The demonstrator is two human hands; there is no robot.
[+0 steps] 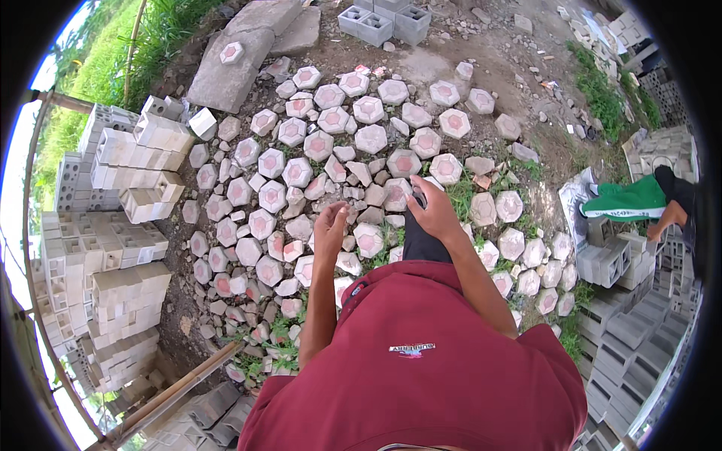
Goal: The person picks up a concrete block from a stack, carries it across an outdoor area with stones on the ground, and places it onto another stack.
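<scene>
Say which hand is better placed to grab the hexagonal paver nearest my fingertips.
Probably your right hand: it appears right beside that pink-centred hexagonal paver in view; your left hand is farther away.

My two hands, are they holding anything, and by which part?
Nothing is visibly held: the left hand is half curled, the right hand open.

Free air between 2 hands (329, 228) (436, 212), above pavers (369, 240)

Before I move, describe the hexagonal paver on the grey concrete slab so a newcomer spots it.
Find the big grey concrete slab at the upper left, beside green grass. On it lies a pale hexagonal paver with a pinkish centre. It sits alone there, whereas the other hexagonal pavers crowd the ground.
</scene>
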